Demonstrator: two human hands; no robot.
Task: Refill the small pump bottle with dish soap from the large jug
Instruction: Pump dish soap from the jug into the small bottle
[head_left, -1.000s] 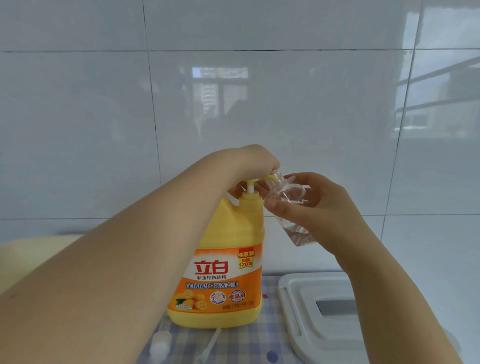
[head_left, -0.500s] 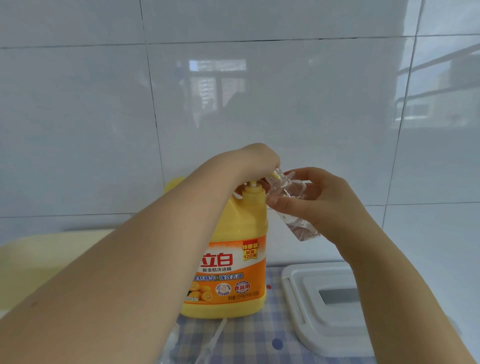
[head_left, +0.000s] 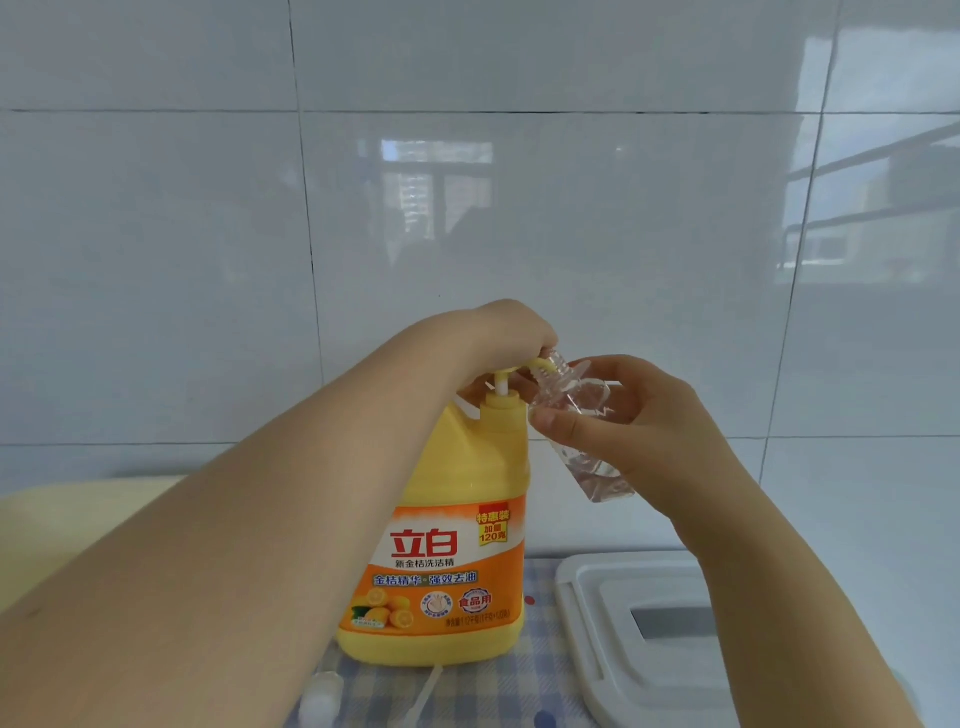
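The large yellow dish soap jug (head_left: 447, 519) stands upright on a checked cloth. My left hand (head_left: 498, 338) curls over its pump head from above, and the white pump stem shows below the hand. My right hand (head_left: 654, 431) grips the small clear bottle (head_left: 597, 467), held tilted in the air with its open threaded neck against the yellow pump spout. A little clear liquid sits in the bottle's lower end. The small bottle's own white pump top (head_left: 322, 696) and its tube lie on the cloth in front of the jug.
A white plastic lid (head_left: 613, 597) with a rectangular recess lies on the right of the checked cloth (head_left: 519, 691). A pale yellow object (head_left: 78, 499) sits at the left behind my forearm. A glossy tiled wall stands close behind the jug.
The jug's pump head went down half a second ago and has risen again, showing more white stem. My right hand keeps the small bottle at the spout.
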